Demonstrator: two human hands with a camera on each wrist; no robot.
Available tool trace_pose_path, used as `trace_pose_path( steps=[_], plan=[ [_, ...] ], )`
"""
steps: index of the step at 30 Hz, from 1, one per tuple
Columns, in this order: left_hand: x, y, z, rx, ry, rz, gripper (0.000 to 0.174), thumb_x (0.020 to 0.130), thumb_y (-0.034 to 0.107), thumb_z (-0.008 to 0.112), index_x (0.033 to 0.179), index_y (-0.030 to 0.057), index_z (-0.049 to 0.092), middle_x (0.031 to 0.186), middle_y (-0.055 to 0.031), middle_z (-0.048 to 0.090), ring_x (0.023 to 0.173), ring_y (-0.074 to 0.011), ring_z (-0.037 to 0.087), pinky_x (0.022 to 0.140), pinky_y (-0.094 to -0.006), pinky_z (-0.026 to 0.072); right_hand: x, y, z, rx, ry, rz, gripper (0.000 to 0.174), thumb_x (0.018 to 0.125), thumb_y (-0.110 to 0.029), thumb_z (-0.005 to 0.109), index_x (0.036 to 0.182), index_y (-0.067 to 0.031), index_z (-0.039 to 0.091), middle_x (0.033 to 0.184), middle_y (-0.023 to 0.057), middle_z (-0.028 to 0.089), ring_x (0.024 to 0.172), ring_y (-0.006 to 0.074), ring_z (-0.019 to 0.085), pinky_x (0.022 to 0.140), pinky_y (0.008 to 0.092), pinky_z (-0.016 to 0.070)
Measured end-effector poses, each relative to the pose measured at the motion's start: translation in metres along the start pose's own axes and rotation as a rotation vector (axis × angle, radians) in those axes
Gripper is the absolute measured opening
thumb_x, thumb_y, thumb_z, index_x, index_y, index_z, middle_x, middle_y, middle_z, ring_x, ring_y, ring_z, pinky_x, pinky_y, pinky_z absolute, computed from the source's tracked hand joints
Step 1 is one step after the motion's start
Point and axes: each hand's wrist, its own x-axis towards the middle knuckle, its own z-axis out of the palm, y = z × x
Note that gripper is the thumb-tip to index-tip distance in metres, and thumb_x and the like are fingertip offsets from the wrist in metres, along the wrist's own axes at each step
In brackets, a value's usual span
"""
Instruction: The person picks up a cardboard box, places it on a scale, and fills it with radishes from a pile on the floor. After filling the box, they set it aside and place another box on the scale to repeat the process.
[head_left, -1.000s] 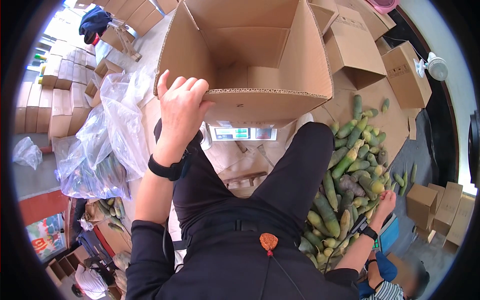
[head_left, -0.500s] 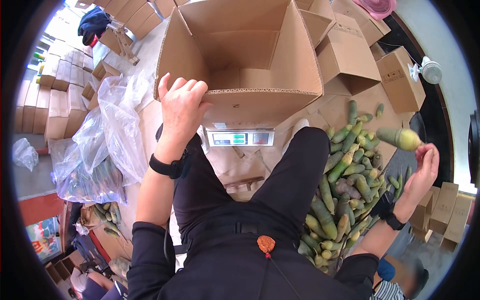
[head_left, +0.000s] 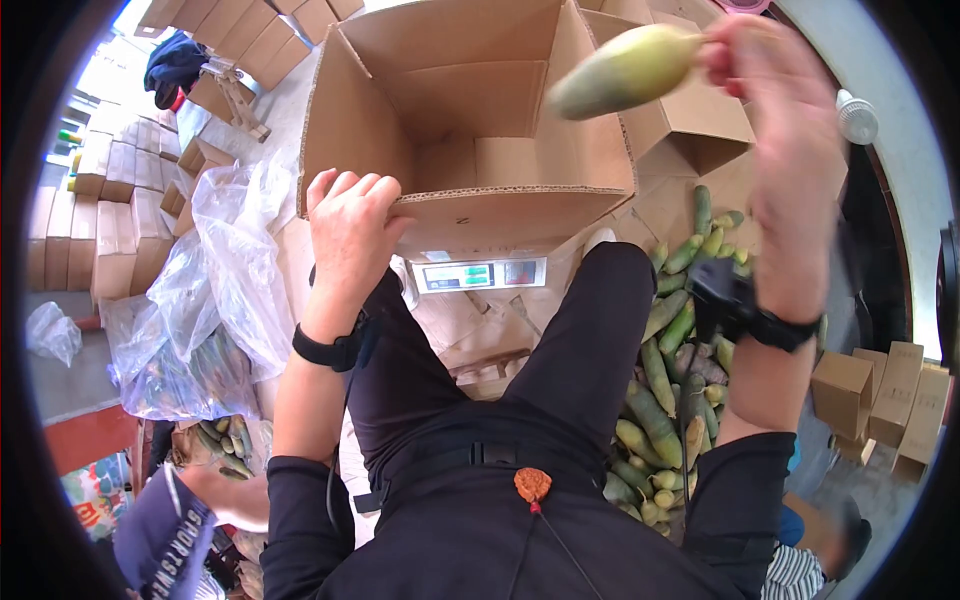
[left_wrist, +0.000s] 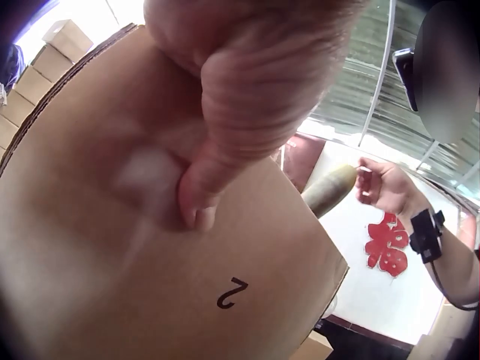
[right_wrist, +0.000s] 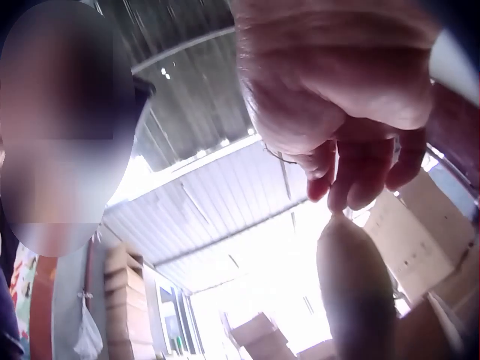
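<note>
My left hand [head_left: 352, 235] grips the near left rim of an open cardboard box [head_left: 480, 222]. In the left wrist view its thumb [left_wrist: 196, 202] presses on the outside wall. My right hand [head_left: 790, 150], blurred by motion, pinches a green radish [head_left: 625, 78] by its thin end. The radish is pale green near the fingers and darker at the far end; in the head view it overlaps the box's right wall. In the right wrist view the radish [right_wrist: 352, 289] hangs below the fingertips. Only bare cardboard shows on the visible inside of the box.
A scale with a lit display [head_left: 480, 275] is under the box's near side. Many green radishes [head_left: 655, 435] lie heaped by the right leg. Clear plastic sheeting [head_left: 235, 260] lies left. More boxes [head_left: 685, 110] and a small fan [head_left: 856, 118] stand right; other people are below.
The right hand has lifted a radish from the right side of the heap, then swung it up and left to the box. The left hand has kept its grip on the rim.
</note>
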Motion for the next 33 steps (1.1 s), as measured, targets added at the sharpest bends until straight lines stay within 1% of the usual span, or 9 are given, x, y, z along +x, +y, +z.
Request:
trace_pose_path(
  steps=[5, 8, 10, 12, 18, 23, 27, 29, 33],
  plan=[
    [0.0, 0.003, 0.0, -0.003, -0.057, -0.037, 0.026, 0.062, 0.017, 0.074, 0.075, 0.0074, 0.054, 0.078, -0.0061, 0.059, 0.084, -0.0277, 0.056, 0.084, -0.0403, 0.0405, -0.024, 0.072, 0.047, -0.483, -0.316, 0.058, 0.018, 0.078, -0.018, 0.054, 0.083, -0.0172, 0.071, 0.09, 0.004, 0.067, 0.086, 0.0279, 0.064, 0.073, 0.041, 0.0504],
    [0.0, 0.007, 0.003, -0.018, -0.056, -0.037, 0.026, 0.064, 0.016, 0.073, 0.078, 0.0048, 0.053, 0.079, -0.0099, 0.058, 0.085, -0.0312, 0.055, 0.078, -0.042, 0.0417, -0.037, 0.081, 0.058, -0.96, -0.65, 0.129, 0.018, 0.077, -0.027, 0.061, 0.088, -0.022, 0.073, 0.096, -0.001, 0.067, 0.101, 0.0209, 0.059, 0.084, 0.0424, 0.0453],
    [0.0, 0.006, 0.006, -0.062, -0.063, -0.018, 0.027, 0.064, 0.014, 0.073, 0.081, 0.0034, 0.054, 0.081, -0.0115, 0.058, 0.085, -0.0328, 0.054, 0.074, -0.0417, 0.0424, -0.042, 0.079, 0.058, -1.133, -0.719, 0.094, 0.019, 0.077, -0.034, 0.061, 0.083, -0.0202, 0.073, 0.082, -0.0016, 0.066, 0.096, 0.0189, 0.058, 0.076, 0.0431, 0.044],
    [0.0, 0.004, 0.005, -0.092, -0.12, -0.025, 0.026, 0.066, 0.012, 0.072, 0.083, 0.0023, 0.055, 0.084, -0.0128, 0.058, 0.086, -0.0339, 0.054, 0.074, -0.0412, 0.043, -0.045, 0.076, 0.057, -1.007, -0.742, 0.169, 0.018, 0.075, -0.035, 0.063, 0.081, -0.0204, 0.073, 0.08, -0.0039, 0.066, 0.096, 0.0151, 0.055, 0.082, 0.0425, 0.0384],
    [-0.005, -0.002, 0.01, -0.108, -0.14, -0.025, 0.024, 0.071, 0.011, 0.07, 0.088, 0.0008, 0.056, 0.087, -0.0145, 0.058, 0.088, -0.0343, 0.054, 0.076, -0.0411, 0.043, -0.06, 0.07, 0.046, -0.909, -0.678, 0.224, 0.017, 0.08, -0.019, 0.058, 0.088, -0.0197, 0.073, 0.092, -0.0025, 0.068, 0.098, 0.014, 0.057, 0.082, 0.0359, 0.0377],
    [-0.005, -0.01, 0.008, -0.12, -0.202, -0.043, 0.023, 0.074, 0.01, 0.069, 0.091, 0.0, 0.057, 0.087, -0.0143, 0.058, 0.086, -0.0335, 0.053, 0.075, -0.0404, 0.0421, -0.109, 0.094, 0.001, -0.05, 0.095, 0.113, 0.012, 0.081, -0.013, 0.057, 0.083, -0.0092, 0.068, 0.087, 0.0091, 0.065, 0.088, 0.0286, 0.06, 0.079, 0.0398, 0.0459],
    [-0.007, -0.007, 0.009, -0.181, -0.208, -0.001, 0.023, 0.075, 0.009, 0.068, 0.092, -0.0002, 0.057, 0.087, -0.0145, 0.058, 0.085, -0.0331, 0.053, 0.074, -0.0401, 0.0416, -0.201, 0.15, -0.096, -0.538, 0.242, 0.627, 0.019, 0.085, -0.022, 0.058, 0.092, -0.0073, 0.067, 0.095, 0.0129, 0.065, 0.091, 0.0299, 0.062, 0.079, 0.0365, 0.0492],
    [-0.008, -0.007, 0.008, -0.198, -0.215, 0.004, 0.022, 0.074, 0.008, 0.068, 0.091, -0.0006, 0.057, 0.086, -0.0143, 0.057, 0.084, -0.0328, 0.053, 0.074, -0.0396, 0.0415, -0.264, 0.173, -0.143, -0.961, 0.244, 0.915, 0.023, 0.084, -0.027, 0.057, 0.097, -0.0099, 0.065, 0.1, 0.0143, 0.064, 0.093, 0.0332, 0.062, 0.079, 0.0439, 0.0488],
    [-0.005, 0.005, 0.0, -0.272, -0.241, -0.031, 0.019, 0.073, 0.003, 0.067, 0.088, -0.0019, 0.057, 0.085, -0.0137, 0.057, 0.084, -0.032, 0.052, 0.074, -0.0376, 0.0417, -0.37, 0.191, -0.203, -1.109, 0.156, 1.628, 0.051, 0.083, -0.043, 0.062, 0.115, -0.0068, 0.048, 0.113, 0.0199, 0.061, 0.104, 0.0361, 0.06, 0.085, 0.0468, 0.048]
  ],
)
